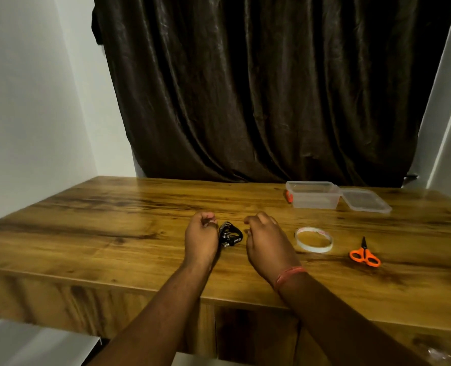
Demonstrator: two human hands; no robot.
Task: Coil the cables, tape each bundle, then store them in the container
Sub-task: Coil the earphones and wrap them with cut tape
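A small black coiled cable [230,235] lies on the wooden table [113,220] between my two hands. My left hand [202,240] is right beside the coil on its left, its edge touching or nearly touching it, with the fingers curled inward; nothing shows inside them. My right hand [268,243] hovers just right of the coil, a small gap apart, fingers curled too and nothing visible in them. A roll of clear tape [313,239] lies flat to the right of my right hand. The clear plastic container [313,198] stands open at the back right.
The container's lid [365,200] lies next to it on the right. Orange-handled scissors [364,256] lie right of the tape. A small orange thing [288,196] peeks out behind the container's left side. A dark curtain hangs behind the table; a white wall is on the left.
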